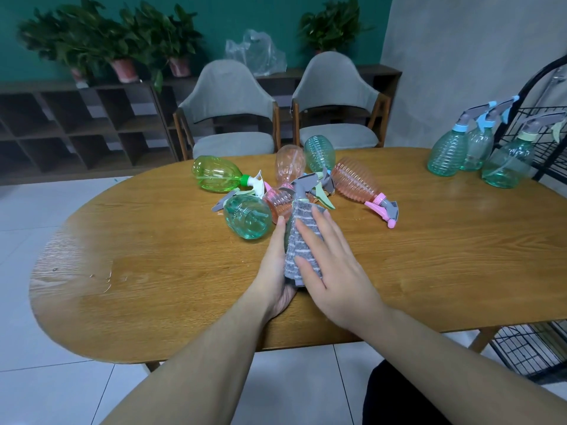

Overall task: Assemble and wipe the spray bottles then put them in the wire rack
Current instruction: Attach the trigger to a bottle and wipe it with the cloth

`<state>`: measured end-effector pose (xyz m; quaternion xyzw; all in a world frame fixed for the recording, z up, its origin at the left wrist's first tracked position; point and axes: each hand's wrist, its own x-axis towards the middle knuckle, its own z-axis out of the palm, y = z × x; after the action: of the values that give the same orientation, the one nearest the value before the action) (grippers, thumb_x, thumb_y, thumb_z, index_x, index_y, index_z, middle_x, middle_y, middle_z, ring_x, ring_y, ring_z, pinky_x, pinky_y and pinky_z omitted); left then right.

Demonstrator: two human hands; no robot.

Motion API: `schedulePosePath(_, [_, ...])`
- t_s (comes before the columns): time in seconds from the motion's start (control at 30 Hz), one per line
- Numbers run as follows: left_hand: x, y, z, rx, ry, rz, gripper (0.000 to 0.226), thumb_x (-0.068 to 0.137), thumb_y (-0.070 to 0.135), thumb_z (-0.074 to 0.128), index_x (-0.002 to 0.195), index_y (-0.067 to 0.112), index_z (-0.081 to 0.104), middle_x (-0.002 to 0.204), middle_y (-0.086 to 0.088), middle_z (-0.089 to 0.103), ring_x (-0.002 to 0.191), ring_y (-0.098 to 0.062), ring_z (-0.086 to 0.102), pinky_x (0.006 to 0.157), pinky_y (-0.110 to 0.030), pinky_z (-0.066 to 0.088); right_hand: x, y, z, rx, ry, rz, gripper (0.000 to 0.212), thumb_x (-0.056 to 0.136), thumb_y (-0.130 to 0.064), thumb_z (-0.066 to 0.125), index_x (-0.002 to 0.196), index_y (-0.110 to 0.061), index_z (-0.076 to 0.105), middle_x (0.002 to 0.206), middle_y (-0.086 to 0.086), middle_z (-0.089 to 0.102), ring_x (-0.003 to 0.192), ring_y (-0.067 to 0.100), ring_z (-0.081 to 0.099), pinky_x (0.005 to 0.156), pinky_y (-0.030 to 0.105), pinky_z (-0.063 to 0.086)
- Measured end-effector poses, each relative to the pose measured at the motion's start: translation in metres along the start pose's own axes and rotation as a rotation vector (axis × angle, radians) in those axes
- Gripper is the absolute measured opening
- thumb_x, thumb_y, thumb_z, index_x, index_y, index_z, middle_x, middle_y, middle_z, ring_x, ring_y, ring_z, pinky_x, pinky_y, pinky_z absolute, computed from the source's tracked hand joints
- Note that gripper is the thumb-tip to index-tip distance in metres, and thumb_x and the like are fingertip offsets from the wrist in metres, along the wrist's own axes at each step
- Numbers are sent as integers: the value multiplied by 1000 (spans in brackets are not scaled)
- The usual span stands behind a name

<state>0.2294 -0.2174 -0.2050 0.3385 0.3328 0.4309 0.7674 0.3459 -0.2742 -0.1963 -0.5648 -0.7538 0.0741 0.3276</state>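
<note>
Left hand (277,271) curled under a spray bottle (302,187) wrapped in a grey striped fuzzy cloth (299,237), right hand (329,259) flat with straight fingers pressing the cloth, both above the brown wooden bench (153,271), pile of clear plastic bottles (245,217) just beyond the hands

Home dining room: wooden table (153,271), upholstered chairs (227,96).
</note>
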Motion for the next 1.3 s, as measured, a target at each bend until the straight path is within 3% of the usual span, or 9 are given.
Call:
schedulePosePath(0.13, [1, -2, 3, -17, 3, 5, 55, 106, 55, 36, 140, 19, 59, 131, -12, 70, 120, -26, 68, 97, -38, 58, 22, -7, -12, 114, -72, 188, 55, 105, -41, 34, 156, -39, 15, 164, -20, -2, 150, -1, -5, 122, 31, 9])
schedulePosePath(0.33, [4, -3, 3, -26, 15, 45, 46, 107, 43, 39, 138, 15, 58, 128, -18, 70, 112, -33, 71, 77, -43, 62, 52, -7, -18, 335, -80, 361, 52, 104, -41, 39, 153, -44, 23, 162, -24, 15, 147, -3, 14, 120, 30, 15])
schedulePosePath(0.47, [4, -3, 1, -14, -14, 61, 58, 96, 46, 55, 140, 9, 55, 129, -25, 66, 115, -41, 67, 82, -52, 61, 50, -4, -17, 403, -70, 391, 49, 103, -43, 40, 150, -48, 29, 158, -25, 25, 144, -2, 23, 112, 25, 21])
schedulePosePath(0.57, [6, -4, 0, -29, -5, 41, 50, 104, 45, 48, 139, 10, 58, 131, -27, 65, 118, -42, 64, 95, -57, 56, 43, -3, -15, 438, -52, 405, 47, 104, -45, 38, 150, -47, 30, 157, -23, 28, 143, -2, 26, 107, 22, 23])
schedulePosePath(0.73, [3, -2, 0, -44, -19, 24, 46, 104, 44, 49, 133, 11, 65, 124, -21, 70, 106, -31, 70, 92, -45, 58, 31, -3, -12, 400, -17, 404, 49, 105, -44, 33, 153, -39, 28, 158, -20, 27, 143, 0, 26, 112, 25, 24])
schedulePosePath(0.93, [2, -3, -2, -80, -22, 40, 49, 104, 46, 46, 129, 10, 66, 121, -14, 72, 105, -24, 70, 97, -41, 55, 14, -6, -6, 356, -37, 361, 53, 105, -43, 28, 156, -33, 18, 161, -19, 20, 141, -3, 25, 116, 25, 24])
schedulePosePath(1.0, [2, -4, -3, -86, -32, 39, 50, 106, 47, 43, 130, 9, 65, 119, -13, 73, 104, -23, 71, 97, -40, 56, 6, -5, -4, 340, -36, 348, 55, 105, -43, 26, 157, -31, 15, 162, -18, 17, 145, -2, 20, 119, 25, 21])
schedulePosePath(1.2, [2, -4, -3, -52, -39, 48, 61, 104, 52, 44, 134, 3, 62, 123, -18, 71, 108, -26, 70, 100, -41, 55, -12, -5, 4, 301, -10, 325, 56, 105, -41, 25, 158, -30, 9, 163, -19, 10, 143, -12, 9, 113, 11, 13])
schedulePosePath(1.3, [3, -4, -4, -34, -46, 56, 66, 101, 56, 47, 138, 3, 59, 132, -22, 66, 115, -29, 67, 102, -43, 55, -11, -4, 3, 293, -11, 319, 57, 105, -42, 25, 158, -30, 9, 163, -19, 9, 143, -12, 8, 116, 13, 14])
